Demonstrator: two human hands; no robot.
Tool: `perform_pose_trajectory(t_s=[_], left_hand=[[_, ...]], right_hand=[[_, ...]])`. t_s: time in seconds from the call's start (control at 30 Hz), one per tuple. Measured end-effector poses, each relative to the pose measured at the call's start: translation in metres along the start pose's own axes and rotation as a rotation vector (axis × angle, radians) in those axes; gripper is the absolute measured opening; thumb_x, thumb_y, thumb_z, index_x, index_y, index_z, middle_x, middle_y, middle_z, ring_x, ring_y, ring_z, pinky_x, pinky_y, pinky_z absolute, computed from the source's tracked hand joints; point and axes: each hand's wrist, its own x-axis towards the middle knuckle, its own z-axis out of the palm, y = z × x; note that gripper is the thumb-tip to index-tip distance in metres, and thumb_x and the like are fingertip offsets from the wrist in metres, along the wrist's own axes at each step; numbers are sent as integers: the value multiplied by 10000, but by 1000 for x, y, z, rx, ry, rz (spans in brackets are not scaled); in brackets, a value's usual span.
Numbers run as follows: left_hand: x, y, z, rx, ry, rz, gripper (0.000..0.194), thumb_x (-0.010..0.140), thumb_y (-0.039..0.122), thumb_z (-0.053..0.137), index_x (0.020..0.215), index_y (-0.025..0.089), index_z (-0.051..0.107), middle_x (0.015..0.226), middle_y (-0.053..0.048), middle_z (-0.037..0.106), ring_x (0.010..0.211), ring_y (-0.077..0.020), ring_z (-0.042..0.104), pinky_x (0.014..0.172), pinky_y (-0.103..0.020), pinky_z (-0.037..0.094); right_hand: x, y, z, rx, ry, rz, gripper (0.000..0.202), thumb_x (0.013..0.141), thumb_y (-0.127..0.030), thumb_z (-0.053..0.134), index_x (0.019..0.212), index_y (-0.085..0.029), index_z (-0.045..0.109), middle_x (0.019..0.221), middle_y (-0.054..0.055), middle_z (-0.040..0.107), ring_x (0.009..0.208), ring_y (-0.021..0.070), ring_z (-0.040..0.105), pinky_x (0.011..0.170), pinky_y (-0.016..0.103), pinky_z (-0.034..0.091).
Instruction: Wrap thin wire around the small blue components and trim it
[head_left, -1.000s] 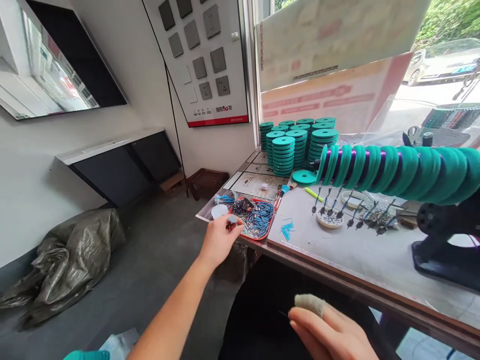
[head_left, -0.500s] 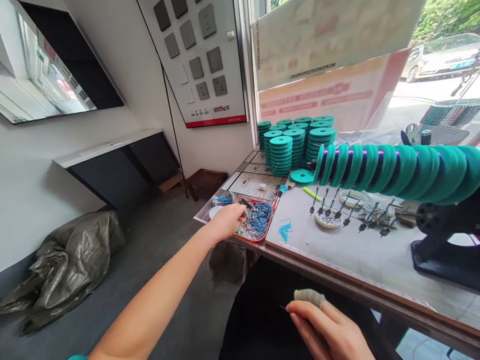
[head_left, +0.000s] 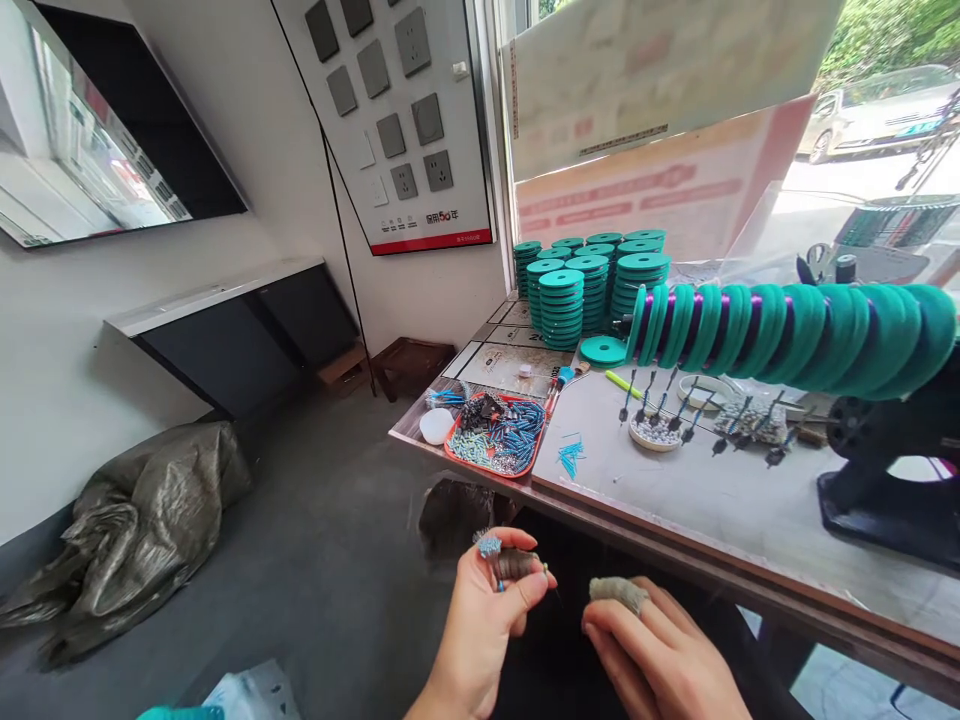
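Observation:
My left hand (head_left: 487,620) is raised in front of the table edge, thumb and fingertips pinched on a small yellowish piece (head_left: 546,568), too tiny to make out fully. Grey tape wraps one of its fingers, and a cluster of light blue bits (head_left: 489,546) sits at that finger's base. To the right, my right hand (head_left: 660,650) is closed with thumb against fingers; what it holds is hidden. Its index finger also wears grey tape (head_left: 616,592). Beyond the left hand lies a red tray (head_left: 501,472) of blue, pale and black beads and small parts.
A rod of green spools (head_left: 780,335) on a black stand (head_left: 855,510) overhangs the table, dark tips dangling. Stacked green spools (head_left: 561,310) stand behind. A bead dish (head_left: 654,445), blue sticks (head_left: 571,456) and a white round piece (head_left: 436,427) lie on the table.
My left hand has drawn back from the red tray towards my right hand and now pinches a small piece. My right hand has stayed nearly in place.

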Motion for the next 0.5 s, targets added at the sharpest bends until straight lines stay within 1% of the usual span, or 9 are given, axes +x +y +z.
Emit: perform_pose_trajectory(t_s=[0.07, 0.2, 0.33, 0.5], left_hand=[[-1, 1, 0, -14, 20, -2, 337, 579, 165, 759, 862, 170, 576, 655, 8, 619, 629, -103, 576, 410, -141, 230], [-2, 2, 1, -19, 44, -6, 361, 562, 175, 779, 864, 167, 581, 652, 9, 627, 607, -96, 574, 416, -136, 247], [-3, 1, 3, -26, 40, -14, 370, 555, 187, 787, 862, 165, 581, 640, 12, 624, 576, -85, 555, 411, -133, 241], [-4, 3, 3, -30, 47, -12, 384, 544, 195, 796, 862, 176, 581, 637, 13, 623, 585, -97, 568, 406, -134, 245]], right_hand=[[3, -3, 0, -14, 14, -5, 177, 898, -178, 402, 796, -214, 543, 708, 24, 622, 600, 153, 588, 531, 252, 492], [9, -7, 0, -16, 89, 18, 272, 923, -191, 331, 740, -218, 530, 620, 11, 600, 539, 151, 568, 483, 250, 470], [12, -9, -3, -38, 77, 3, 280, 925, -208, 338, 728, -219, 537, 617, 9, 609, 535, 146, 580, 486, 244, 473], [10, -7, -4, -27, 71, 8, 270, 914, -194, 347, 726, -215, 541, 603, 10, 598, 528, 148, 579, 480, 246, 477]])
